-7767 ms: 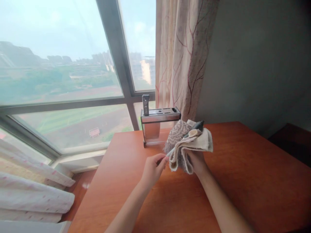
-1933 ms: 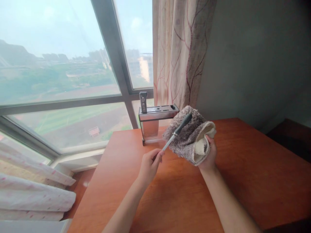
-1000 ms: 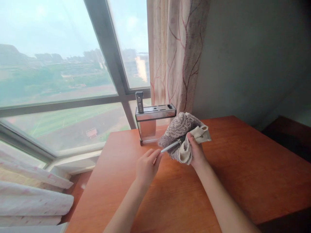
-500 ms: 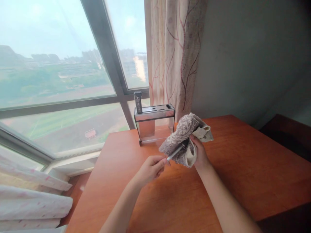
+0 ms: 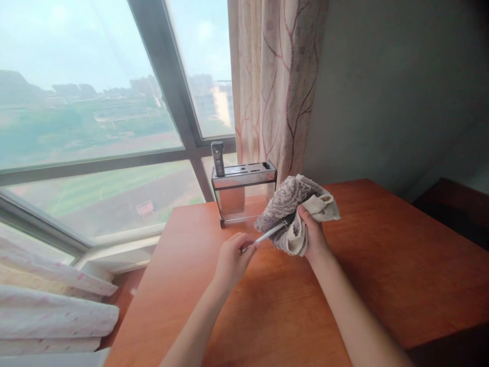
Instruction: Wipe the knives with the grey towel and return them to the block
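My left hand [image 5: 234, 255] is closed, pinching the near end of a slim tool with a pale, metallic-looking shaft [image 5: 270, 232]. The tool's dark far end [image 5: 289, 219] lies against the folds of a grey and cream towel [image 5: 292, 196], which partly hides it, so its kind is unclear. With my right hand [image 5: 315, 234] I grip the bunched towel from the right, thumb on top, fingers hidden behind the cloth. Both hands are above the table. Just beyond the towel, a clear-sided knife block [image 5: 247, 178] stands upright, with a dark-handled knife [image 5: 217, 159] in its left slot.
The reddish-brown wooden table [image 5: 382, 265] spreads beneath my hands. A window [image 5: 91, 127] is at the left, and a patterned curtain [image 5: 280, 86] hangs behind the knife block. Another pale curtain [image 5: 53, 311] bunches at the lower left, beside the table's edge.
My left hand has shifted slightly left and up, and more of the pale shaft shows. The towel has moved a little up and right, its folds rearranged around the dark end.
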{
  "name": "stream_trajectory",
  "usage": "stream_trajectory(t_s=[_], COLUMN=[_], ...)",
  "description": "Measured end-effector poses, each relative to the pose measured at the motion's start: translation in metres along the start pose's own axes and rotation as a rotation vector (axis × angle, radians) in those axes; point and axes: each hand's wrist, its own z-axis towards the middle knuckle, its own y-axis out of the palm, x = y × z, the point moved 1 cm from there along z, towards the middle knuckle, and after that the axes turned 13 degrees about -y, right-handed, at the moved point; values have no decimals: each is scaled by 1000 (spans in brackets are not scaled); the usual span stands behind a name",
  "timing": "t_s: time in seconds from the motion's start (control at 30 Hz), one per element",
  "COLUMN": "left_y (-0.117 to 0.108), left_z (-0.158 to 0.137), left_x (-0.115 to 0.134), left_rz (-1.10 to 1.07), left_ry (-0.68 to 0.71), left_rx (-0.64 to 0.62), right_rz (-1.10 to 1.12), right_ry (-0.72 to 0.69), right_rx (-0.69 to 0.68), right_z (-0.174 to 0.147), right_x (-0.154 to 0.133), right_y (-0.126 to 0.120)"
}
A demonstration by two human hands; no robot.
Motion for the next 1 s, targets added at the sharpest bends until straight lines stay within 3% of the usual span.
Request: stream_trajectory(t_s=[0.13, 0.23, 0.53, 0.6, 0.7, 0.9, 1.0], left_y=[-3, 0, -2, -6, -6, 0, -1], left_z=[-2, -3, -4, -4, -3, 3, 4], left_x=[4, 6, 1, 3, 4, -2, -3], left_rz=[77, 9, -469, -491, -443, -124, -1], left_ry=[75, 44, -407, -437, -383, -74, 14], left_rx=[-1, -117, -717, -778, -709, -213, -137], right_rz=[50, 90, 98, 102, 96, 85, 78], right_ry=[49, 77, 66, 77, 66, 53, 61], right_rx=[-25, -30, -66, -78, -80, -44, -24], right_z=[-1, -1, -3, -3, -2, 3, 4], right_x=[1, -1, -6, -7, -7, -2, -1], right_y=[-1, -1, -2, -3, -5, -5, -6])
